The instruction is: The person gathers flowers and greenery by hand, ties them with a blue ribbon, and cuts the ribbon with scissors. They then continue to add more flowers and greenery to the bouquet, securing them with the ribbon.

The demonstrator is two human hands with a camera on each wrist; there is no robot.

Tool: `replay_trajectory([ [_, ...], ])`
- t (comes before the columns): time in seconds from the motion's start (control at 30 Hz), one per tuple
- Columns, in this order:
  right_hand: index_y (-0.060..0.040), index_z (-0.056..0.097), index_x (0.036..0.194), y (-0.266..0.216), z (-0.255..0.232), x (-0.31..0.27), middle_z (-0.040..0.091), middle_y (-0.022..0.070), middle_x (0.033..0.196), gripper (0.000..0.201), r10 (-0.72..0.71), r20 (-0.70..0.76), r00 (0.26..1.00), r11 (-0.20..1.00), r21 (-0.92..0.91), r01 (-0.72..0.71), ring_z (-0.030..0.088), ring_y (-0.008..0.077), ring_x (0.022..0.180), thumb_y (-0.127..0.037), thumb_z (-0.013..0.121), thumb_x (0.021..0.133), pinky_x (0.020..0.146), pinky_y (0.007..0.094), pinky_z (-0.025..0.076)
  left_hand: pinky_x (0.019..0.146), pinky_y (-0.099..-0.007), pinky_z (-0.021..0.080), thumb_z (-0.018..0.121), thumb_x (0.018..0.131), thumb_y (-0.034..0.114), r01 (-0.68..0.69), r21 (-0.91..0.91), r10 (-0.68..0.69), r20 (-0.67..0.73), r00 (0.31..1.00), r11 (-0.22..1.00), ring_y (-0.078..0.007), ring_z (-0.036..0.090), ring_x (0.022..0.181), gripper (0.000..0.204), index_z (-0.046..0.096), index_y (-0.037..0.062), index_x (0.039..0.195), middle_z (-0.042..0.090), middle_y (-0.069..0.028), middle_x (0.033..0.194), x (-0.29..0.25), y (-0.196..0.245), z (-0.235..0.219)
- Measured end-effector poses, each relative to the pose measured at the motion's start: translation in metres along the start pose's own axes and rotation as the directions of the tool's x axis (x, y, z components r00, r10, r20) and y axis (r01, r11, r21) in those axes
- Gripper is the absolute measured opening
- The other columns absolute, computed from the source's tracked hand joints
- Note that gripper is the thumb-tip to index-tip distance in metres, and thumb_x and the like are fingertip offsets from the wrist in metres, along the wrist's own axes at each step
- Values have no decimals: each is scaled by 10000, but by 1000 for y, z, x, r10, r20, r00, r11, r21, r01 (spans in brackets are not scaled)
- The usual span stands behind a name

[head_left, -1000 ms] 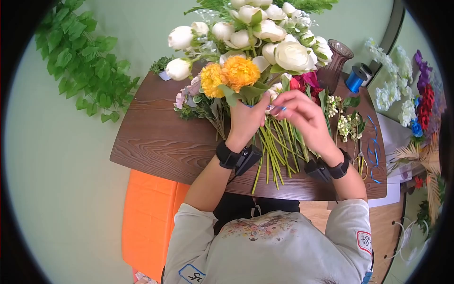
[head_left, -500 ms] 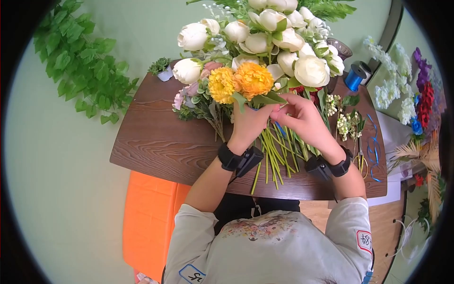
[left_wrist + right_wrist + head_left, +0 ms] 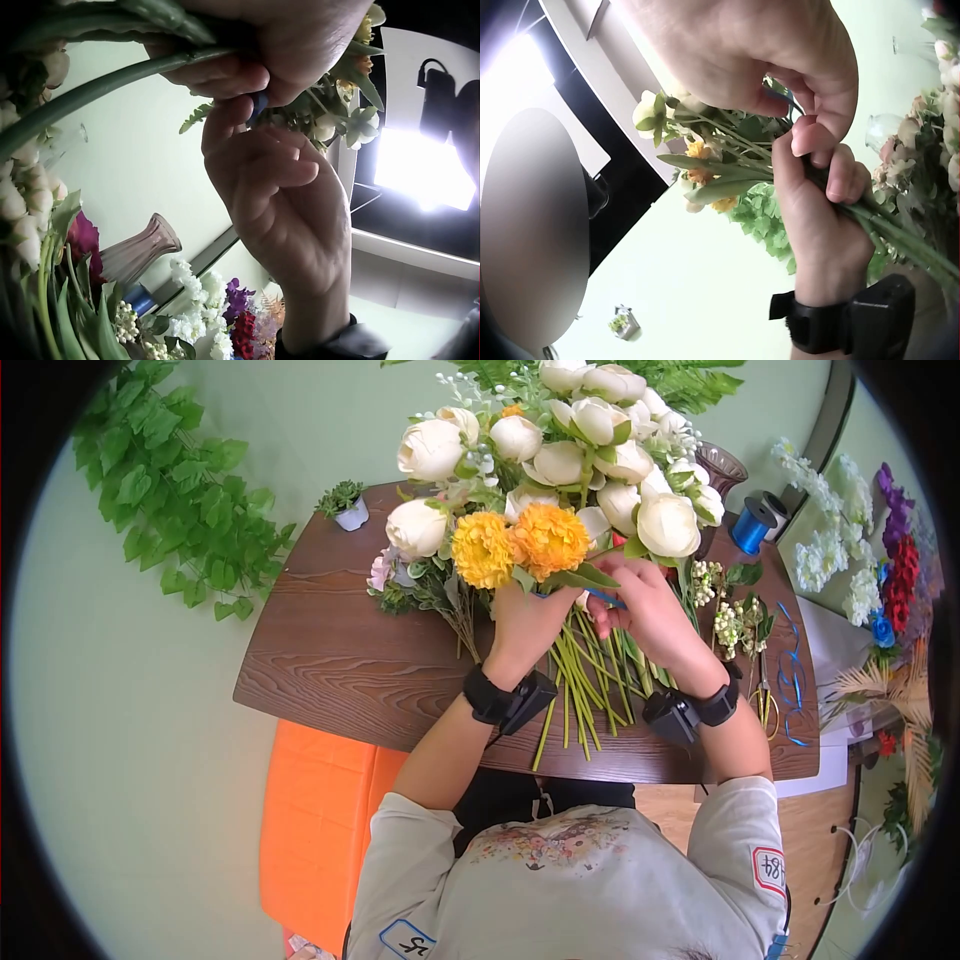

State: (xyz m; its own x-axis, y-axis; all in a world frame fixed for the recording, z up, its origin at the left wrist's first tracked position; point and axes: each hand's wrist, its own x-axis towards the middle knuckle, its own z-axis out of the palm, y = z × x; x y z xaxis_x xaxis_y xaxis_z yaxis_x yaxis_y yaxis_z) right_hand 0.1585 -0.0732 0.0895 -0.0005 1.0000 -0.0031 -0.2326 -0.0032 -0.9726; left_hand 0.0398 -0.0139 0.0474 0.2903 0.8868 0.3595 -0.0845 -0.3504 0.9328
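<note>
My left hand (image 3: 528, 628) grips a bouquet by its green stems (image 3: 572, 690), just under the blooms. Large white flowers (image 3: 668, 526) and two orange-yellow flowers (image 3: 552, 542) top it. My right hand (image 3: 652, 612) is close beside the left thumb, its fingers pinching a narrow blue ribbon (image 3: 604, 598) at the stems. In the right wrist view the ribbon (image 3: 783, 96) runs between the right fingers toward the left thumb, and the left fingers curl round the stems. The left wrist view shows both hands meeting at a bit of blue; the stems partly hide the left hand.
On the brown table (image 3: 330, 640) are pink and purple flowers (image 3: 395, 575), berry sprigs (image 3: 735, 622), scissors (image 3: 764, 700), curled blue ribbon (image 3: 791, 680), a ribbon spool (image 3: 752, 528), a glass vase (image 3: 722, 468) and a potted plant (image 3: 346, 508). An orange box (image 3: 320, 820) stands below the left edge.
The bouquet's heads have shifted right and slightly down. My right hand has come round the stems and drawn back a little to the right with the blue ribbon; the left hand keeps its grip.
</note>
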Motion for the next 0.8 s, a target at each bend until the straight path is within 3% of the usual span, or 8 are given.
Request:
replay_trajectory([
  [0.07, 33, 520, 841, 2, 1, 1, 503, 32, 625, 147, -105, -64, 992, 971, -223, 89, 447, 64, 439, -93, 448, 817, 411, 198, 391, 346, -189, 296, 565, 741, 125, 24, -18, -24, 15, 1000, 1000, -39, 404, 388, 148, 537, 21, 640, 471, 18, 483, 0, 3, -1],
  [0.13, 28, 523, 831, 10, 4, 2, 491, 25, 585, 149, -212, -75, 974, 934, -310, 179, 436, 59, 424, -100, 448, 821, 394, 196, 377, 571, -246, 434, 599, 696, 80, 97, 32, -99, 63, 993, 995, -110, 564, 647, 170, 562, -32, 819, 596, -48, 718, -2, 5, -1],
  [0.2, 23, 527, 802, 15, 6, 3, 476, 11, 514, 160, -353, -84, 932, 858, -426, 287, 413, 46, 393, -104, 436, 834, 362, 187, 346, 457, -220, 365, 573, 720, 87, 55, -16, -54, 82, 995, 998, -78, 483, 509, 98, 547, -7, 729, 534, -20, 594, -2, 8, 0],
  [0.23, 23, 527, 802, 16, 6, 4, 476, 11, 514, 160, -353, -84, 932, 858, -426, 287, 413, 46, 393, -104, 436, 834, 362, 187, 346, 343, -195, 296, 547, 744, 94, 16, -63, -10, 98, 995, 998, -46, 402, 371, 130, 532, 17, 640, 473, 8, 470, -3, 11, 0],
  [0.33, 30, 521, 794, 19, 7, 4, 491, 13, 519, 149, -365, -96, 926, 852, -436, 291, 406, 44, 387, -84, 436, 837, 355, 184, 328, 343, -197, 295, 536, 745, 76, 45, -243, -17, 116, 993, 969, -51, 402, 363, 114, 531, 12, 650, 467, 8, 458, -4, 25, 4],
  [0.47, 36, 531, 801, 18, 16, 1, 509, 2, 532, 142, -366, -181, 913, 910, -276, 310, 386, 31, 380, -79, 458, 837, 344, 181, 298, 337, -194, 291, 533, 746, 67, -22, -130, 36, 109, 993, 991, -49, 395, 356, 99, 532, 11, 664, 459, 10, 450, -1, 15, -1],
  [0.57, 36, 539, 815, 23, 20, 1, 506, -9, 528, 146, -378, -258, 889, 917, -234, 322, 374, 22, 379, -88, 466, 840, 337, 179, 280, 386, -199, 368, 582, 687, 37, 97, -134, -76, 153, 985, 986, -70, 509, 452, 126, 549, -18, 795, 566, -24, 598, -1, 19, -2],
  [0.8, 18, 495, 731, 28, 12, 4, 460, 0, 476, 183, -345, -186, 920, 933, -170, 316, 373, 34, 354, -114, 452, 851, 316, 185, 253, 335, -185, 274, 544, 750, 59, 31, -183, -11, 108, 994, 983, -43, 387, 359, 69, 570, -4, 751, 457, 19, 455, -2, 13, 2],
])
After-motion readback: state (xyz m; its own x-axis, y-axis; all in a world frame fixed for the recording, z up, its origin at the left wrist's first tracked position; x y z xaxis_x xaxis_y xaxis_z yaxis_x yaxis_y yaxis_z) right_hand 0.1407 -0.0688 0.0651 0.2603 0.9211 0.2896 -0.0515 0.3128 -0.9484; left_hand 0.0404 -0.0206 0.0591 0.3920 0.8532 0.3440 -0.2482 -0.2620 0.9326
